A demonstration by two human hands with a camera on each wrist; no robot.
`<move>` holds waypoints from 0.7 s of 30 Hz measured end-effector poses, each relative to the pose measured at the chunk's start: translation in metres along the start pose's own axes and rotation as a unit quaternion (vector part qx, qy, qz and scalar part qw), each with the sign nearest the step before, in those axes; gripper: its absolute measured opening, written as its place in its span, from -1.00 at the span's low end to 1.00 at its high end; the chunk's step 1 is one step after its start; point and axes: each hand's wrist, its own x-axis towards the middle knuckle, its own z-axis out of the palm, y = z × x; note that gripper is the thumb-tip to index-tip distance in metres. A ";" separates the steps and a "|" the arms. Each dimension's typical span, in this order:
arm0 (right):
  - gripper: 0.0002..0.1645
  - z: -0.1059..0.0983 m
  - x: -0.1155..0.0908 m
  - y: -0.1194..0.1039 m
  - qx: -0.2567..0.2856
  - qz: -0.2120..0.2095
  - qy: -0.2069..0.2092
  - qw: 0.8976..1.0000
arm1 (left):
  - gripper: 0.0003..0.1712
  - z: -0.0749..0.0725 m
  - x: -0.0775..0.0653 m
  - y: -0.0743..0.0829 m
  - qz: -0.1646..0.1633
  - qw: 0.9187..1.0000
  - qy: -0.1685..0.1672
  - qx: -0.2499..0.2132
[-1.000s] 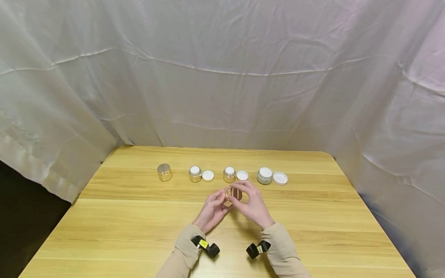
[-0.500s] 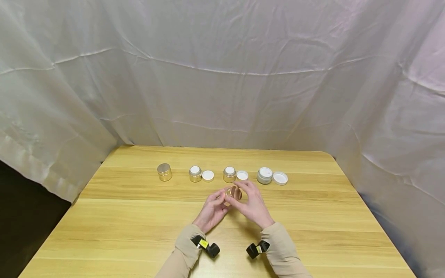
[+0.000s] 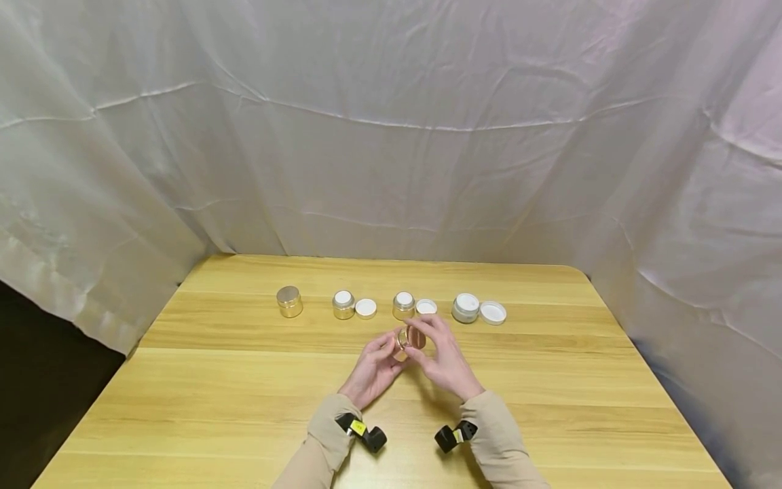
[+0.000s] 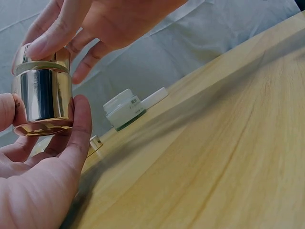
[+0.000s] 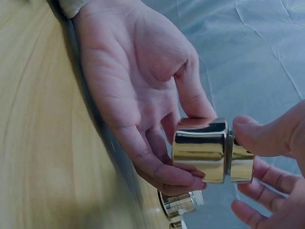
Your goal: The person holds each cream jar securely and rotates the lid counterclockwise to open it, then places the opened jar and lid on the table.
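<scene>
Above the table, my left hand (image 3: 374, 370) grips the body of a shiny gold cosmetic jar (image 5: 199, 148), its thumb and fingers around the sides. The jar is tilted, its top toward my right hand (image 3: 446, 360). That hand pinches the gold lid (image 5: 242, 167) between thumb and fingers. The lid sits at the jar's mouth, with a narrow gap showing between lid and body. In the left wrist view the thumb presses against the lid's side. The jar's contents are hidden.
A row stands behind the hands: a lidded gold jar (image 3: 290, 303), an uncapped gold jar (image 3: 343, 307) beside its lid (image 3: 366, 310), another uncapped jar (image 3: 403, 310) with a lid (image 3: 426, 308), and a wider whitish jar (image 3: 466, 310) with a white lid (image 3: 493, 313). Curtains surround the table (image 3: 214, 407).
My right thumb and fingers have shifted around the lid, covering and uncovering parts of its top. The left hand keeps its grip, and the row of jars has not moved.
</scene>
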 end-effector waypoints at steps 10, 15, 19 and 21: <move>-0.38 -0.004 0.001 0.007 0.058 -0.030 -0.053 0.996 | -0.63 0.000 0.000 0.000 0.009 1.000 -0.003 -0.022; -0.45 -0.005 0.002 0.016 0.104 -0.027 -0.057 0.993 | -0.53 0.001 0.000 0.000 0.002 1.000 0.005 -0.017; -0.50 -0.003 0.000 0.027 0.160 0.002 -0.048 0.986 | -0.54 0.000 0.000 -0.001 0.001 1.000 0.013 -0.013; -0.50 -0.001 -0.001 0.033 0.178 0.033 -0.040 0.983 | -0.57 0.000 0.000 -0.001 0.003 1.000 0.015 -0.012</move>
